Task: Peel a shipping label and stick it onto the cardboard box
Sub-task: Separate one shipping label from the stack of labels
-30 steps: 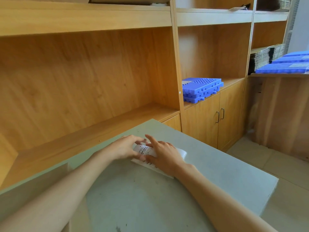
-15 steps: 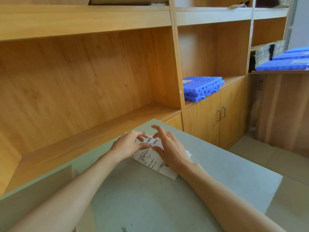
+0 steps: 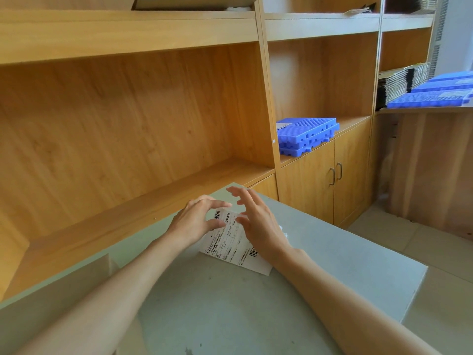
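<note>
Filling the back of the view, a wooden shelving unit (image 3: 143, 129) runs behind a grey table (image 3: 332, 272), with cabinet doors (image 3: 325, 180) below its right-hand bay. On that bay's ledge sits a stack of blue plastic trays (image 3: 307, 135), and further blue trays (image 3: 432, 94) lie on a shelf at the far right, beside a pile of dark flat sheets (image 3: 394, 84). At the lower left, a grey-brown cardboard box (image 3: 64, 285) shows only a flap and edge. Near the far side of the table lies the shipping label (image 3: 230, 242) — white, printed with barcodes and text, its far end lifted off the surface. The left hand (image 3: 192, 221) pinches that raised far end between curled thumb and fingers. The right hand (image 3: 258, 221) hovers over the label's right side with fingers spread and nearly straight; whether its thumb or palm touches the paper cannot be told — it grips nothing visible.
</note>
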